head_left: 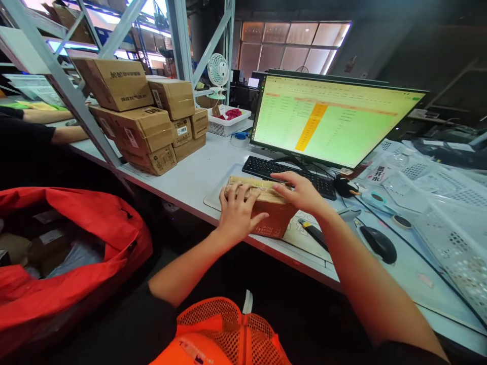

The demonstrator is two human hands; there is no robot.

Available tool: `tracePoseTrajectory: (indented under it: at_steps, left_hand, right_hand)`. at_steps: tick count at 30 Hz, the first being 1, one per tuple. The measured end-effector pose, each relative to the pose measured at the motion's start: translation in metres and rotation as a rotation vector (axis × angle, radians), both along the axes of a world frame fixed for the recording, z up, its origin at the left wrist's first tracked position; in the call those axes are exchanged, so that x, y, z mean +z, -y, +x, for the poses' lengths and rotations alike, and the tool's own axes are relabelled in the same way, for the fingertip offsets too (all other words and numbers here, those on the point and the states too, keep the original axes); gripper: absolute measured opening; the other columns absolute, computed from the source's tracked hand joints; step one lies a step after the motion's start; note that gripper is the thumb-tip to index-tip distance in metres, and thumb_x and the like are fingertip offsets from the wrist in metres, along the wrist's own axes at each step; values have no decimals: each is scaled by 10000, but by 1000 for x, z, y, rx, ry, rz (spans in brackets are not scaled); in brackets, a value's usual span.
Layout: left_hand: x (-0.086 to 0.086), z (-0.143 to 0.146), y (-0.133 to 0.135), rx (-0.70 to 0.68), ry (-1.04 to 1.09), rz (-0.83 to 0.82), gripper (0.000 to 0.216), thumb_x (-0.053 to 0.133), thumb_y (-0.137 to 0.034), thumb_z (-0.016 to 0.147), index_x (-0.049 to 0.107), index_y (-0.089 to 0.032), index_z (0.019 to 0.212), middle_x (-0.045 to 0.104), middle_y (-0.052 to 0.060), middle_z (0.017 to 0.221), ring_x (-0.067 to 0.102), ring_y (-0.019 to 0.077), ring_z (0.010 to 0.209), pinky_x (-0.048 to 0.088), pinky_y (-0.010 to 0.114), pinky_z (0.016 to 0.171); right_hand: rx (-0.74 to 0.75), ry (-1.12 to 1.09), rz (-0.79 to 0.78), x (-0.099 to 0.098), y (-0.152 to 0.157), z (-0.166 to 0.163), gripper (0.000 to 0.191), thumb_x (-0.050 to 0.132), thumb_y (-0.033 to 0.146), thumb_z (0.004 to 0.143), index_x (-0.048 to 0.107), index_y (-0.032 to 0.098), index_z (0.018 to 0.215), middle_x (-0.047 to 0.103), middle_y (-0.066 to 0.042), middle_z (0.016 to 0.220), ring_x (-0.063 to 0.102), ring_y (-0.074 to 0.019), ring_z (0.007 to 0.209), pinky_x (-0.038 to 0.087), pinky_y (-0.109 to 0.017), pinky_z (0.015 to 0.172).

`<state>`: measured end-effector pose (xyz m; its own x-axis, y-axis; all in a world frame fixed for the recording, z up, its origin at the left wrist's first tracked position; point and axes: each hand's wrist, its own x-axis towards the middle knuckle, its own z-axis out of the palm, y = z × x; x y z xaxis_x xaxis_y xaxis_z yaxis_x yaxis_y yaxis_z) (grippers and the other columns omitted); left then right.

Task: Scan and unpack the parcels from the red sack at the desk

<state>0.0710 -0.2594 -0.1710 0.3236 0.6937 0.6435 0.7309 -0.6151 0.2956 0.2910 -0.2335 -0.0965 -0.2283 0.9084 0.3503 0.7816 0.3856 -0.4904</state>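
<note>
A reddish-brown cardboard box [271, 219] with white print on its near side sits at the table's front edge. Clear tape and a yellowish strip run across its top. My left hand [238, 210] lies on the left part of that top, fingers spread and thumb pointing right. Resting on the right part is my right hand [299, 192], its fingers stretched out towards the left. Neither hand is wrapped round anything. A yellow and black utility knife [314, 233] lies just right of the box, partly hidden by my right forearm.
Behind the box stand a keyboard [258, 166] and a lit monitor [327, 119]. A mouse [378, 244], tape rolls and white plastic baskets [452, 223] are on the right. Stacked cartons [148, 129] stand left, beside a metal post. A red bag [125, 218] holds parcels. Another person's arm [70, 134] shows far left.
</note>
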Motion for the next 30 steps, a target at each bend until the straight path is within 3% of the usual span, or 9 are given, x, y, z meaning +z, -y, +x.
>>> tracePoseTrajectory:
  at_steps: [4,8,16,18,23,26,30]
  left_hand:
    - [-13,7,-5,13,71,55,403,735,-447,912,691,-311,1290,666,122,1307,480,381,1327,251,672,1179]
    - [-17,4,-7,-10,96,70,345,745,-415,911,720,-295,1233,709,95,1135,534,330,1172,264,628,1171]
    - [-19,3,-7,-25,126,95,151,767,-392,897,751,-287,1004,729,52,960,574,293,1034,271,612,1156]
    - [-19,3,-6,-22,137,89,130,769,-377,896,755,-283,983,728,52,944,578,291,1026,268,612,1163]
    - [-22,-1,7,-66,140,130,110,782,-365,887,755,-276,947,719,41,886,600,282,1031,240,598,1198]
    - [-10,-9,15,-62,56,102,170,732,-410,929,756,-254,993,728,59,956,603,283,1071,229,612,1197]
    - [40,-20,2,-137,-264,-50,339,571,-484,1017,763,-207,990,728,98,1072,610,304,1127,321,600,1132]
  right_hand:
    - [29,182,-85,2,-11,-9,465,698,454,908,721,196,1293,690,-127,1232,678,-254,1081,533,-422,1012]
    - [15,414,-117,11,-16,-17,537,709,524,899,704,207,1333,655,-140,1258,653,-293,1107,517,-439,1001]
    - [14,900,-31,25,-3,-49,455,368,426,1082,679,155,1273,718,-164,1085,683,-288,1014,478,-347,785]
    - [-21,926,-42,27,-5,-50,481,294,406,1098,683,156,1228,741,-161,1064,703,-285,978,464,-341,744]
    - [-303,803,-20,36,-33,-40,511,289,442,1091,708,163,1183,757,-186,1098,713,-288,997,467,-341,775]
    - [-315,698,-98,35,-54,-32,526,339,520,1067,759,205,1096,762,-147,1145,696,-288,1038,470,-338,793]
    - [-332,642,-181,17,-62,-27,567,329,541,1062,781,200,1028,767,-138,1119,690,-272,1030,454,-320,790]
